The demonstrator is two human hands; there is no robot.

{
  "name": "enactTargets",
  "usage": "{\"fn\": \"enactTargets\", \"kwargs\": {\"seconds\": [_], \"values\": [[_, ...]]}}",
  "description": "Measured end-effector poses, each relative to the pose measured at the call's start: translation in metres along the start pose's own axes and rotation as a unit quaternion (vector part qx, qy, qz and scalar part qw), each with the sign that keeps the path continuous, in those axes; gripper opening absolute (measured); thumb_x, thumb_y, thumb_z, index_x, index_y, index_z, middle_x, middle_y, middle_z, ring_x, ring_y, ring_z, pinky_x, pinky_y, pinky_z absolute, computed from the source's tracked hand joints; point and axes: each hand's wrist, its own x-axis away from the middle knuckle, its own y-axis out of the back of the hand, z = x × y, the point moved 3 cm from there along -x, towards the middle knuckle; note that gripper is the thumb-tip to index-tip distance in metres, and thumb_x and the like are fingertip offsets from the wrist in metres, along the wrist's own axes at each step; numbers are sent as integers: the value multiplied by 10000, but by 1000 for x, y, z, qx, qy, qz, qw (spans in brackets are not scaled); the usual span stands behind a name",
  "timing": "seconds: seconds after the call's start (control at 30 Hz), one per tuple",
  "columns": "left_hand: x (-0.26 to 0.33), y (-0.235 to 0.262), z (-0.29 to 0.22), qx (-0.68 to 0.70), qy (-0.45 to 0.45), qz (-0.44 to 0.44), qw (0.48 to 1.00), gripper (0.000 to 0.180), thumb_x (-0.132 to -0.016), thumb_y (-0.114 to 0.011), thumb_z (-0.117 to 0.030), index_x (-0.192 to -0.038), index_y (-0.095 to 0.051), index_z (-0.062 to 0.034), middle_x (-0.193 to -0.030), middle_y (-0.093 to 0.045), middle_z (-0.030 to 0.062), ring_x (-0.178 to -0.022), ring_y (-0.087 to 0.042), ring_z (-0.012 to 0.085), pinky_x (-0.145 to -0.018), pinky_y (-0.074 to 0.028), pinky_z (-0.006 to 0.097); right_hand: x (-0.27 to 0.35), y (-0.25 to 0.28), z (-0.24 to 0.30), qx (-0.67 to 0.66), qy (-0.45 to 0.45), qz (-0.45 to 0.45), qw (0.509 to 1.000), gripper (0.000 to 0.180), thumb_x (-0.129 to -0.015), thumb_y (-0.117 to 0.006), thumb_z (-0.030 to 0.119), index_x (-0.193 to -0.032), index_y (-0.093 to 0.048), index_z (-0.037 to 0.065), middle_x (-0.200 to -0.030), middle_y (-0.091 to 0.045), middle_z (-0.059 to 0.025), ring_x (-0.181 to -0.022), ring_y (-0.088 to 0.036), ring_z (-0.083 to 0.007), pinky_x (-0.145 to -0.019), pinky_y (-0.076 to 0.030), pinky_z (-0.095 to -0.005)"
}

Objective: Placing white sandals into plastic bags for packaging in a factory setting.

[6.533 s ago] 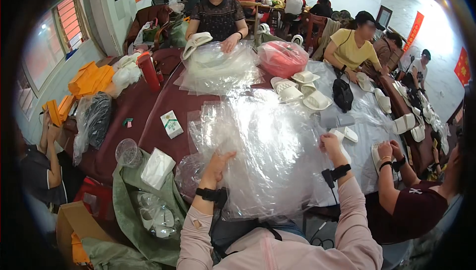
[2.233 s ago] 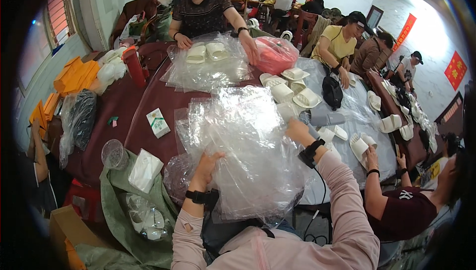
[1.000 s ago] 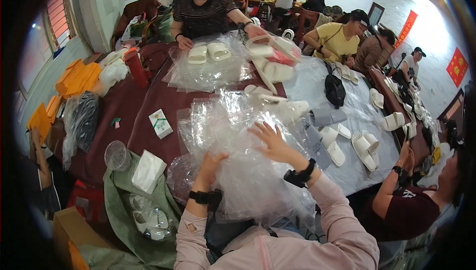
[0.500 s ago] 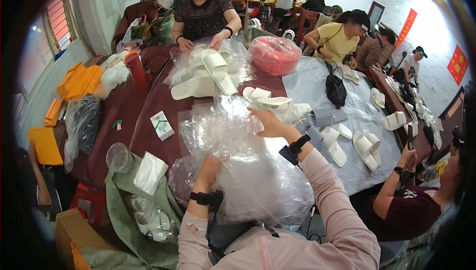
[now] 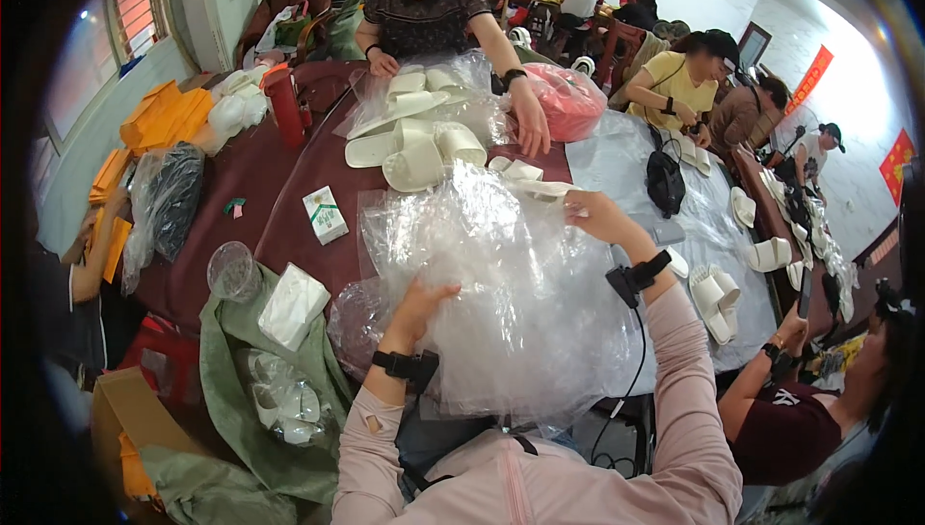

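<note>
At the far left I see a dark bag in clear wrap (image 5: 171,199) lying on the maroon table (image 5: 289,188), with a red bottle (image 5: 286,107) standing farther back and a small white and green box (image 5: 325,215) lying flat nearer the middle. A clear plastic cup (image 5: 232,272) sits at the table's near edge beside a folded white packet (image 5: 292,304) resting on green cloth (image 5: 252,371). My left hand (image 5: 422,301) presses against the near left side of the pile of clear plastic bags (image 5: 511,284), fingers curled into the film and gripping it. The pile spreads from that hand across to my right hand (image 5: 595,215), which is at its far right edge, fingers closed on the top sheet and partly hidden by it. Beyond the pile, white slippers (image 5: 416,144) lie in a heap in front of a person across the table. Further right, a black pouch (image 5: 665,183) rests on the table's clear plastic cover, and more white slippers (image 5: 715,296) lie near my right elbow.
</note>
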Motion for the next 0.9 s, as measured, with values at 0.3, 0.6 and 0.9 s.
{"fn": "enactTargets", "kwargs": {"seconds": [0.3,0.6,0.9], "values": [[-5,3,7,-52,15,-9,998,652,-783,-580,16,-1388,-352,-67,-949,-608,77,-803,-587,162,-731,-508,281,22,137,67,374,-266,-434,775,223,-795,-546,72,-996,-644,73,-893,-646,-176,-839,-612,-358,-712,-491,-425],[-4,22,20,-66,-72,39,994,572,-805,-560,-17,-1353,-402,-54,-1012,-594,71,-897,-570,170,-796,-486,302,97,-18,152,237,265,-172,919,139,-676,-551,21,-796,-617,43,-840,-558,-61,-852,-600,-254,-1063,-177,-640],[1,13,17,-28,76,-44,996,503,-783,-635,-75,-1256,-467,-38,-1028,-587,76,-915,-573,180,-767,-497,298,199,-74,106,344,-39,71,935,99,-736,-589,127,-788,-649,67,-1278,-507,-143,-995,-551,-265,-972,-325,-546]]}}
